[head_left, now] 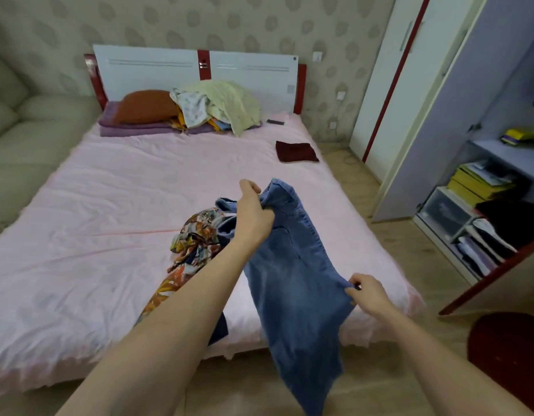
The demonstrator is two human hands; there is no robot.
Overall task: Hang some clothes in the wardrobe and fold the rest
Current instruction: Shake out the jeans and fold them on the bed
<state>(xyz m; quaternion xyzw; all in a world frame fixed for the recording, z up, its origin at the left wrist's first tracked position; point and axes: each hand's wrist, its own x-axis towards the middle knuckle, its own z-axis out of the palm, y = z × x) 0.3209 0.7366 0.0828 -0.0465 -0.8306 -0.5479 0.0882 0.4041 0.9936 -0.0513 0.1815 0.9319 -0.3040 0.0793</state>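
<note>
Pink bedsheet (109, 235) underneath, wooden floor at the near edge. Blue jeans (292, 280) held up over the bed's near right corner, long axis running from the waistband, up and away, down toward the viewer. Left hand (253, 214) curled tight round the waistband; right hand (366, 292) pinching the side seam between thumb and fingertips. Left of the gripping fingers, a patterned garment (193, 241) crumpled on the sheet. Beyond, a folded maroon cloth (295, 151), a clothes pile (217, 108) at the headboard. White wardrobe (409, 85) far right.
</note>
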